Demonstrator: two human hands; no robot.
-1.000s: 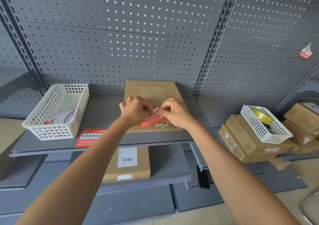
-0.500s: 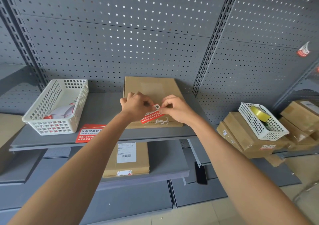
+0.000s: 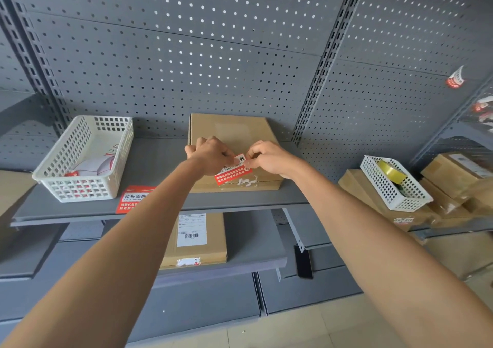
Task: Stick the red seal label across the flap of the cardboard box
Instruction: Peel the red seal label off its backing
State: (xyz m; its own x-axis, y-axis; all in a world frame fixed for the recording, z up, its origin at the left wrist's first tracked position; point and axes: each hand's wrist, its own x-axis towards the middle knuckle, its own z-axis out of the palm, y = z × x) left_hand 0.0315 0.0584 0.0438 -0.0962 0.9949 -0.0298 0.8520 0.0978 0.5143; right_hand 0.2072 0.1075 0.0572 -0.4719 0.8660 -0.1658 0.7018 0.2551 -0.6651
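At the centre of the frame I see the cardboard box point(image 3: 232, 144) lying flat on the grey shelf point(image 3: 160, 166). My left hand point(image 3: 210, 155) and right hand point(image 3: 269, 158) both pinch the red seal label point(image 3: 234, 172) by its upper end, holding it tilted above the box's near edge. A white basket point(image 3: 85, 158) sits at the left of the shelf, well apart.
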